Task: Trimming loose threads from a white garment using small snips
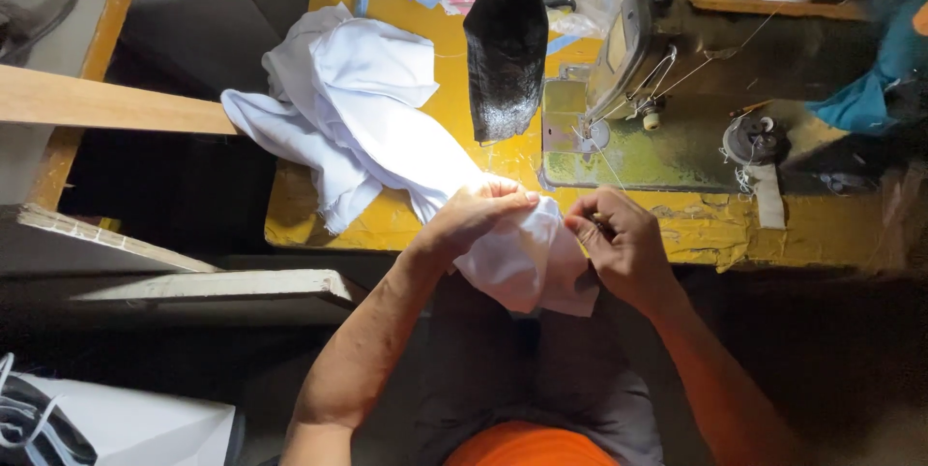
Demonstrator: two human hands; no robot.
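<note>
Dim room; yellow table (406, 152), sewing machine (667, 89). Left hand (474, 218) grips white cloth (377, 128); right hand (623, 248) pinches its edge.

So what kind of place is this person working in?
Most likely a small tailoring or sewing workshop. An old sewing machine sits on a worn yellow table, white fabric lies heaped across it, and both the left hand and right hand work the cloth's edge.

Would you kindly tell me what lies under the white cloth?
Under the white cloth shows the yellow table; near the person its end hangs over their lap, held by the left hand. The tabletop beneath is covered.
</note>
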